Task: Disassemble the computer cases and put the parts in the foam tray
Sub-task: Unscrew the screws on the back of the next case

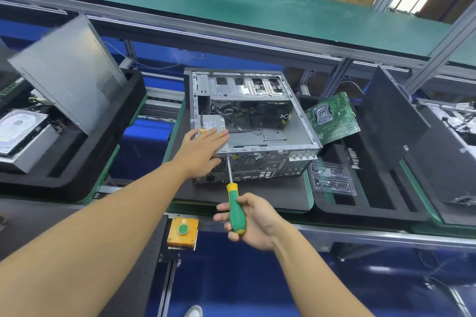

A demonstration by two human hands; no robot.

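Note:
An open grey computer case lies on its side on a dark mat, its rear panel facing me, with cables and a silver power supply inside. My left hand rests flat with straight fingers on the case's near left corner, over the power supply. My right hand grips the green and yellow handle of a screwdriver. Its shaft tip touches the top left of the rear panel. A green motherboard leans in the black foam tray right of the case.
A clear plastic screw tray lies on the foam tray. A dark side panel leans at the right. At left, another foam tray holds a hard drive and a grey panel. A yellow button box sits at the near edge.

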